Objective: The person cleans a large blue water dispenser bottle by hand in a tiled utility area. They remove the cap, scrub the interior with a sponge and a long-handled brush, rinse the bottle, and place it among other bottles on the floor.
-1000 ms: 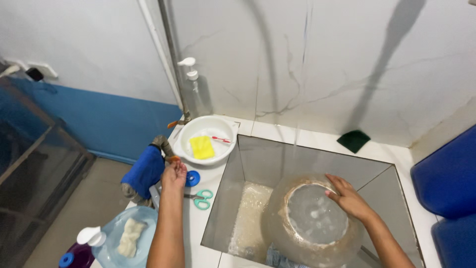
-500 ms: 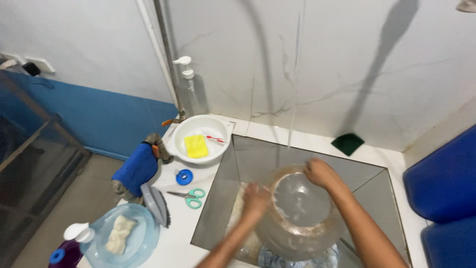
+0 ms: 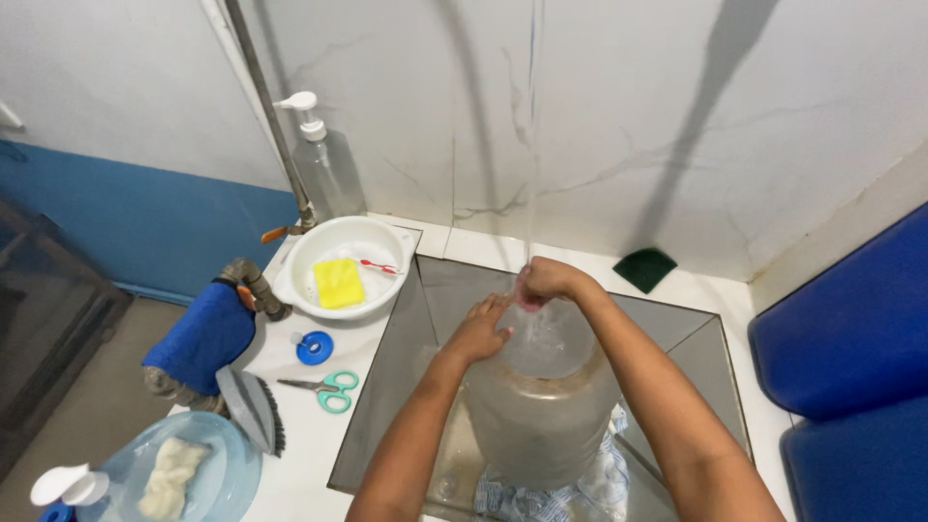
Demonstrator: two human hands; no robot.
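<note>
A large clear water jug [image 3: 541, 406] stands upright in the metal sink [image 3: 401, 333]. A thin stream of water [image 3: 531, 145] falls from above onto its neck. My left hand [image 3: 480, 329] rests on the jug's shoulder, fingers apart. My right hand [image 3: 543, 281] is closed around the jug's mouth, under the stream. A blue and white checked cloth [image 3: 541, 498] lies under the jug.
On the white counter to the left: a white bowl [image 3: 319, 246] with a yellow sponge [image 3: 339, 282] and a red toothbrush, a blue cap [image 3: 314, 347], green scissors [image 3: 326, 390], a brush [image 3: 253, 410], a blue cloth [image 3: 203, 333]. A soap dispenser [image 3: 324, 164] and a green scouring pad [image 3: 646, 268] stand by the wall.
The jug was lying tilted with its base toward me; now it stands upright. My left hand came from the counter to the jug. My right hand moved to its mouth.
</note>
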